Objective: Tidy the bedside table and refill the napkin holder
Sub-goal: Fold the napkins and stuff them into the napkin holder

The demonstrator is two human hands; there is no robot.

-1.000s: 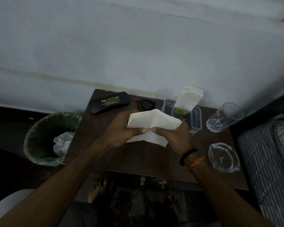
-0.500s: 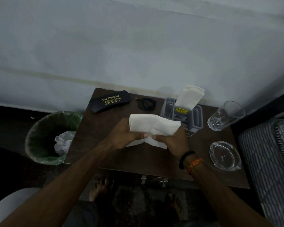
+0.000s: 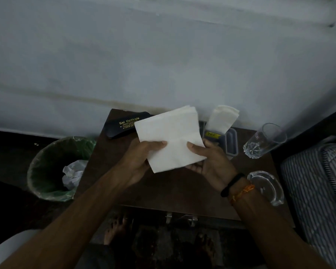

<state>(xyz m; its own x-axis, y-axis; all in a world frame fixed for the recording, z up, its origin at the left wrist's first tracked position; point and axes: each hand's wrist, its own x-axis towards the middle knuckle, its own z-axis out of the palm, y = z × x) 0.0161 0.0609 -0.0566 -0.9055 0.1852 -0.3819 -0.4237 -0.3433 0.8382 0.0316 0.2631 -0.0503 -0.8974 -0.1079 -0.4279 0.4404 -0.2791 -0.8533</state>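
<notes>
A flat white stack of napkins (image 3: 170,138) is held up above the dark wooden bedside table (image 3: 163,193). My left hand (image 3: 142,158) pinches its left lower edge with the thumb on top. My right hand (image 3: 209,164) supports its right lower edge, thumb on top, palm under it. Behind the stack, the grey napkin holder (image 3: 230,143) stands at the back of the table with white napkins (image 3: 222,118) sticking up out of it. The stack hides part of the holder.
A black spectacle case (image 3: 122,125) lies at the table's back left. A drinking glass (image 3: 264,141) and a glass ashtray (image 3: 266,187) sit on the right. A green-lined bin (image 3: 52,167) with crumpled paper stands left of the table. A striped mattress (image 3: 318,191) is at the right.
The napkin stack, bunched and folded between both hands before, is now spread flat and lifted higher, covering the small black item and part of the holder.
</notes>
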